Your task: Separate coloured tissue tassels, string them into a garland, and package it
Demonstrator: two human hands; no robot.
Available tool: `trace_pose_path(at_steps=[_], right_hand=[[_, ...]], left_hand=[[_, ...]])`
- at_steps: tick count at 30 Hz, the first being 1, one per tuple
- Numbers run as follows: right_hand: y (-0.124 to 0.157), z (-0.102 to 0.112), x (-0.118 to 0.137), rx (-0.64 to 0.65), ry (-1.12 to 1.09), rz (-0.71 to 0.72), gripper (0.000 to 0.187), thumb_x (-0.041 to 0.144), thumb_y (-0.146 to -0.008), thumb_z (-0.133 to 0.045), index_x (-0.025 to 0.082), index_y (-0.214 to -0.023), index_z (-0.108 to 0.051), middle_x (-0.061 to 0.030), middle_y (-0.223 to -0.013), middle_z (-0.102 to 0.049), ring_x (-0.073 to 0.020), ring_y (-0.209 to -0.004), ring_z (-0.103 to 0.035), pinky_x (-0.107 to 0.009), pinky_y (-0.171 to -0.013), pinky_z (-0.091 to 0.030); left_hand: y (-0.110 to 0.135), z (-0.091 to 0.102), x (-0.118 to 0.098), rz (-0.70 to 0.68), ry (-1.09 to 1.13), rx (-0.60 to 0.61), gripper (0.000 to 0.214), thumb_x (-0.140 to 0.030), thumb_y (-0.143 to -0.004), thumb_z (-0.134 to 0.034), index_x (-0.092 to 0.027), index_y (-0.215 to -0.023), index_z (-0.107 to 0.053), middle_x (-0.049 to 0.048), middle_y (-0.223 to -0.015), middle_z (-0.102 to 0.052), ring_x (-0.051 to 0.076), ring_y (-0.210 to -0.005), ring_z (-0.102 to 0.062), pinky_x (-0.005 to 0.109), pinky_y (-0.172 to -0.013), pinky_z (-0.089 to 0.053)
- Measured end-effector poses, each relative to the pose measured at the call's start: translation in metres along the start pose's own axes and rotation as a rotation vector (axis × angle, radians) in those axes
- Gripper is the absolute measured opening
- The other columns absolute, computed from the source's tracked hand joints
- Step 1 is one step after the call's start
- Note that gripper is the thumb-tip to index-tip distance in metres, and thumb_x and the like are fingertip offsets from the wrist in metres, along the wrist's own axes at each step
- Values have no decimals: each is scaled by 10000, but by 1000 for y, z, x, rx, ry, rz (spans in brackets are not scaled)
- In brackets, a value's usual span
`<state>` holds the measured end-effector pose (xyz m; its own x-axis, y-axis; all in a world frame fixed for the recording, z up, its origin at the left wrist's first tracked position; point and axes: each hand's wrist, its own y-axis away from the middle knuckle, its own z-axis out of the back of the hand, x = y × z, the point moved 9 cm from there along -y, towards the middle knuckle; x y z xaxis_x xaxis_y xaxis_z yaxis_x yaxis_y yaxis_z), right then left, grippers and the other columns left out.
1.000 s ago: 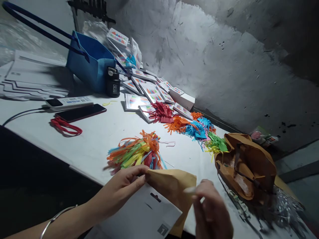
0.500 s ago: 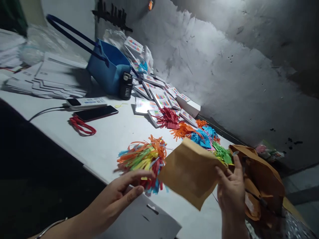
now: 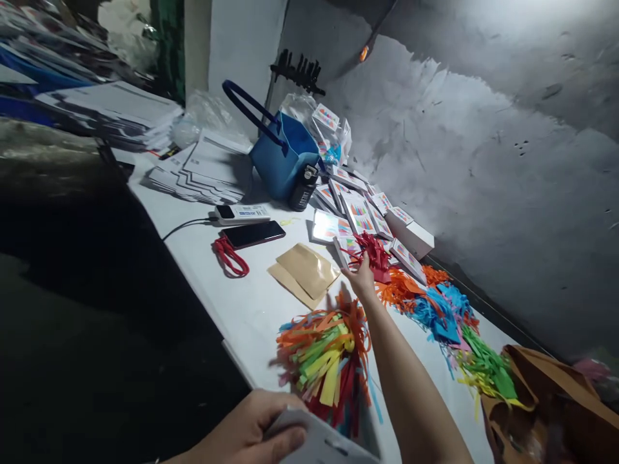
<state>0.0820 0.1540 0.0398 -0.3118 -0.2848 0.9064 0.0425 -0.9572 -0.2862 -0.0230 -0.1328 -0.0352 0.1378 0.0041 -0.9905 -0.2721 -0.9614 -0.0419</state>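
Observation:
My left hand (image 3: pixel 264 428), at the bottom, pinches the edge of a white cardboard box (image 3: pixel 324 441) with a slot in its face; the frame's edge cuts the box off. Beside it lies a bundle of multicoloured paper tassels (image 3: pixel 324 361). Farther off, my right hand (image 3: pixel 362 280) reaches over the table to a bunch of red paper tassels (image 3: pixel 372 251), beside the small printed boxes. Its thumb shows, but the other fingers are mostly hidden, so a grip cannot be made out. Left of that hand, two brown paper envelopes (image 3: pixel 304 270) lie overlapped on the table.
Orange (image 3: pixel 401 290), blue (image 3: pixel 438 312) and green tassels (image 3: pixel 488 361) run along the wall side towards a brown bag (image 3: pixel 546 386). Printed boxes (image 3: pixel 358 212) are piled behind. A blue tote (image 3: pixel 285 158), black bottle (image 3: pixel 303 188), phone (image 3: pixel 255 234) and paper stacks (image 3: pixel 207 167) stand left.
The brown envelope has left my right hand and lies on the table. My right hand has moved forward to the red tassels. My left hand has closed on the white box. The view has shifted left.

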Motion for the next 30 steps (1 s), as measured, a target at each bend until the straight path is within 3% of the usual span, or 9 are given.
trace_pose_path(at_steps=[2, 5, 8, 10, 12, 14, 17, 22, 30], right_hand=[[2, 29, 4, -43, 77, 31, 312, 378, -884, -715, 157, -1093, -646, -15, -926, -664, -162, -801, -639, -384, -821, -531], [33, 97, 25, -138, 134, 108, 312, 373, -714, -830, 163, -903, -697, -28, -872, -640, -188, -802, -593, -382, -843, -489], [101, 163, 51, -210, 114, 181, 244, 404, -727, -807, 199, -782, -685, -38, -939, -633, -196, -896, -587, -327, -809, -474], [157, 186, 63, -191, 65, 189, 201, 385, -766, -789, 223, -810, -679, -14, -871, -635, -173, -844, -590, -297, -760, -481], [211, 186, 68, -90, 6, 158, 197, 373, -787, -775, 223, -732, -659, 9, -712, -595, -160, -726, -581, -276, -664, -486], [254, 164, 57, 100, -113, 17, 151, 309, -812, -760, 216, -735, -669, 6, -694, -599, -150, -693, -588, -256, -632, -489], [293, 144, 33, 142, -139, -174, 149, 296, -829, -727, 195, -743, -660, 12, -689, -592, -116, -568, -568, -226, -532, -462], [310, 147, 12, 35, -14, -190, 98, 267, -856, -661, 202, -786, -642, 24, -708, -581, -103, -540, -549, -210, -495, -434], [311, 154, 27, -39, 189, -7, 105, 206, -866, -649, 213, -765, -620, 25, -713, -615, -116, -620, -593, -196, -553, -457]], left_hand=[[-10, 5, 8, 44, 68, -16, 518, -673, -863, -592, -165, -801, -674, 12, -722, -591, 161, -675, -516, 232, -614, -445], [-22, 3, 19, 150, 212, -14, 523, -667, -840, -639, -144, -843, -665, 21, -737, -626, 156, -662, -537, 223, -575, -433], [-32, -6, 21, 229, 351, -35, 489, -622, -805, -717, -149, -918, -672, 45, -826, -699, 181, -720, -599, 237, -613, -472], [-36, -18, 19, 256, 391, -20, 473, -600, -793, -744, -152, -929, -676, 51, -848, -724, 185, -733, -620, 238, -624, -483], [-41, -33, 16, 267, 388, 13, 464, -589, -790, -753, -150, -919, -681, 44, -827, -727, 174, -708, -621, 227, -609, -478], [-44, -48, 13, 259, 350, 47, 447, -579, -799, -747, -150, -908, -683, 29, -783, -715, 157, -665, -605, 213, -578, -463], [-46, -70, 11, 235, 268, 93, 421, -561, -825, -724, -146, -887, -684, 19, -740, -693, 148, -629, -584, 208, -552, -451], [-44, -93, 11, 241, 169, 140, 430, -564, -843, -683, -137, -892, -683, 48, -784, -708, 185, -671, -614, 229, -562, -472], [-42, -100, 5, 224, 154, 160, 389, -535, -853, -687, -152, -918, -702, 40, -827, -725, 189, -711, -639, 236, -602, -503]])
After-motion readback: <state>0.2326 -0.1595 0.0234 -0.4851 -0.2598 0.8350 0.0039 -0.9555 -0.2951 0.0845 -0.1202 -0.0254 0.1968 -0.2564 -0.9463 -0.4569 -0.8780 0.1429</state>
